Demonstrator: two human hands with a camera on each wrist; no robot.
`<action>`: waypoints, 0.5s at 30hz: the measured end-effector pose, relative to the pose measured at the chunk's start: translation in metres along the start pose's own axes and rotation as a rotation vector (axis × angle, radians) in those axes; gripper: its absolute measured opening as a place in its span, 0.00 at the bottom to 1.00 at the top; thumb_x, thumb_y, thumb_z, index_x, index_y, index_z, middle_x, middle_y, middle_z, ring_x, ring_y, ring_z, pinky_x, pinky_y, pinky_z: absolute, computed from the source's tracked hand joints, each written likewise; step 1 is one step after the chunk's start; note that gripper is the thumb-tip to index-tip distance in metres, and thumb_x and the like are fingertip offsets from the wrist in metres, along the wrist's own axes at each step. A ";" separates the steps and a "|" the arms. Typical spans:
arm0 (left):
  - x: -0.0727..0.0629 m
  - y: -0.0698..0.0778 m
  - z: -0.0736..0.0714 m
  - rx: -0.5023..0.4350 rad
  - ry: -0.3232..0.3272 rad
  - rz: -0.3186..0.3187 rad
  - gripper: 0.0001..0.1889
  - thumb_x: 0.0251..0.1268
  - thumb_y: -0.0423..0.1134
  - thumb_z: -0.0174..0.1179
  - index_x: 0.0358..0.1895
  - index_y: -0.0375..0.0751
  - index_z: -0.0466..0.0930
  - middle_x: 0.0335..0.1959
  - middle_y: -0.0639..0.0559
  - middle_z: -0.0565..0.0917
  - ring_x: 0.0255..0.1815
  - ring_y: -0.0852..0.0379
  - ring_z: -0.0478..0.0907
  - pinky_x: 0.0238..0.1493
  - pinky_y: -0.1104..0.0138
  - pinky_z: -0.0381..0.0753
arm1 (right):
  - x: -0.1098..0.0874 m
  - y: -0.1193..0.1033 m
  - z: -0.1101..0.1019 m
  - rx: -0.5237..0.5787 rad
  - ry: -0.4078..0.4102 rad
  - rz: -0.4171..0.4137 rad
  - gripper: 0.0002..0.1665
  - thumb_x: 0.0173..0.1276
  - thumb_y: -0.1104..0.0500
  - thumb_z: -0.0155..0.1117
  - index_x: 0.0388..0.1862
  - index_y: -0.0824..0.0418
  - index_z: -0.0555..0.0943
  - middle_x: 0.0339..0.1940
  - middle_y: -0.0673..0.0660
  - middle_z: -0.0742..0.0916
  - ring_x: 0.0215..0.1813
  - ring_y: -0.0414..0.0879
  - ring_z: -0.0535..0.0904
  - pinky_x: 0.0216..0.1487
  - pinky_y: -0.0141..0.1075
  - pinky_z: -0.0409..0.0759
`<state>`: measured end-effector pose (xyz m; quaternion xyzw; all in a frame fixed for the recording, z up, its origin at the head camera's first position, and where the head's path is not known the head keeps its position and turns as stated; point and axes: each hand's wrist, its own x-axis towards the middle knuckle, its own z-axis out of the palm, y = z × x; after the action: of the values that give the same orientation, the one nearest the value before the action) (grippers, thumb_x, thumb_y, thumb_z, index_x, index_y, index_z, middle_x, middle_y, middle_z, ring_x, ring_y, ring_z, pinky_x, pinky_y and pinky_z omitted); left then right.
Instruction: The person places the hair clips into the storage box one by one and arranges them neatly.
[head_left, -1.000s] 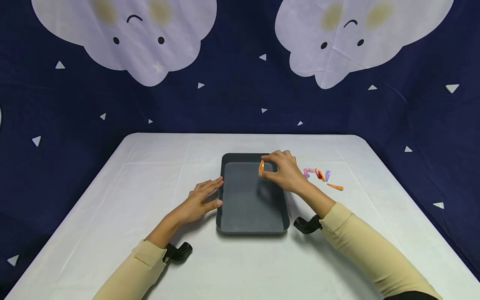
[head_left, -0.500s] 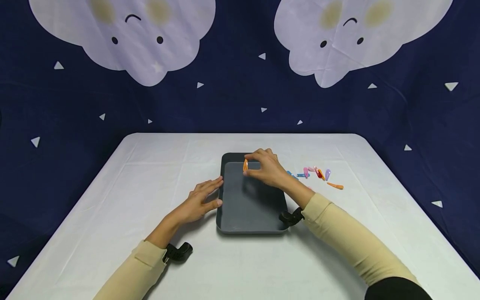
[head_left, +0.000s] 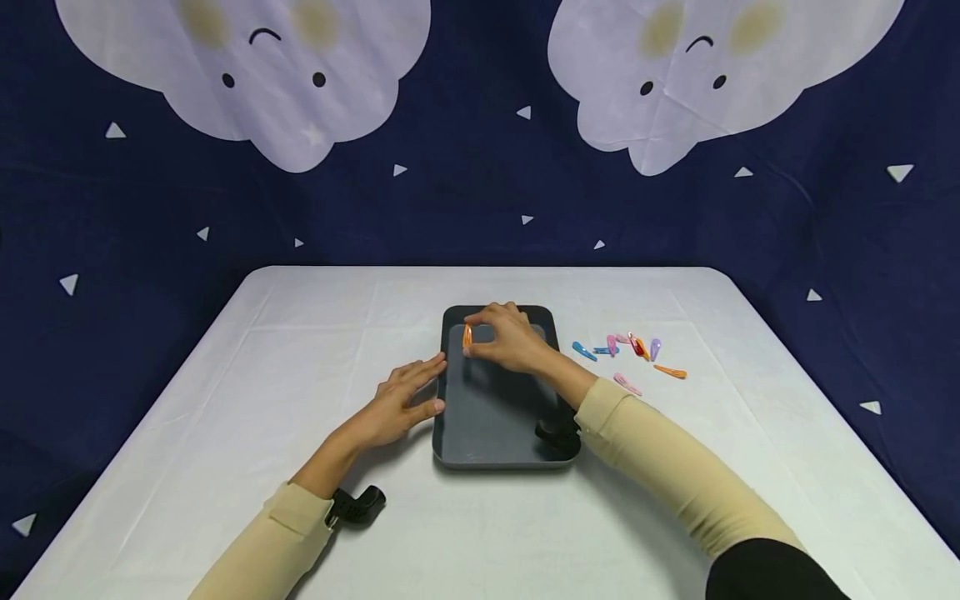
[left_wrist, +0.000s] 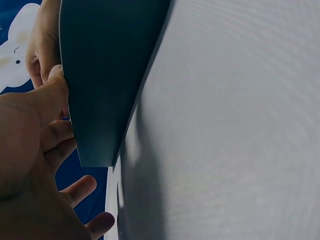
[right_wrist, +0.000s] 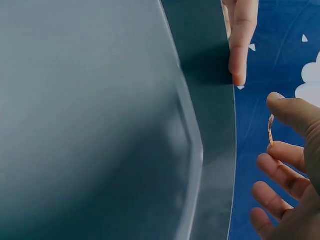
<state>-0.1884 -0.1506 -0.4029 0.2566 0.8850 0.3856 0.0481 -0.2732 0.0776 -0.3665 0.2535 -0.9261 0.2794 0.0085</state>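
Across the back: dark blue backdrop (head_left: 465, 221), two pale clouds (head_left: 258, 117) printed on it, white triangles (head_left: 900, 173) scattered about.
Table (head_left: 337, 325): white top, rounded far corners.
Tray (head_left: 480, 429): dark grey, flat on the table, between the hands.
Sleeves (head_left: 667, 454): beige on both arms; right one reaches over the tray's right edge.
Left hand (head_left: 402, 400): fingers spread; thumb and fingertips touch the tray's left side; remaining fingers stand off it in left wrist view.
Right hand (head_left: 512, 340): thumb and forefinger pinch one orange hair clip; other fingers loosely bent, holding nothing.
Wrist cameras (head_left: 358, 505): black, one per wrist.
Pinched orange clip (head_left: 467, 335): upright, above the tray, towards its far left part.
Loose clips: on table, right of tray; two blue (head_left: 584, 351), pink (head_left: 627, 383), red (head_left: 635, 344), purple (head_left: 656, 349), orange (head_left: 670, 372); some overlap.
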 end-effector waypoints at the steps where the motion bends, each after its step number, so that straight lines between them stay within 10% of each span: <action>1: 0.000 0.000 0.000 -0.002 -0.001 -0.003 0.34 0.66 0.48 0.56 0.73 0.44 0.57 0.76 0.51 0.55 0.76 0.40 0.47 0.64 0.34 0.43 | 0.001 0.000 0.001 0.004 -0.009 -0.005 0.31 0.58 0.47 0.69 0.59 0.56 0.78 0.60 0.56 0.79 0.61 0.54 0.67 0.61 0.52 0.63; 15: 0.000 0.001 0.000 -0.006 -0.006 -0.010 0.33 0.67 0.48 0.56 0.73 0.47 0.56 0.77 0.51 0.54 0.76 0.38 0.45 0.63 0.32 0.40 | 0.014 -0.001 0.018 0.041 -0.101 -0.004 0.30 0.60 0.47 0.68 0.60 0.56 0.77 0.57 0.55 0.79 0.59 0.53 0.68 0.65 0.54 0.60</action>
<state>-0.1880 -0.1500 -0.4021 0.2533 0.8850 0.3871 0.0533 -0.2832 0.0611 -0.3790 0.2693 -0.9188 0.2853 -0.0430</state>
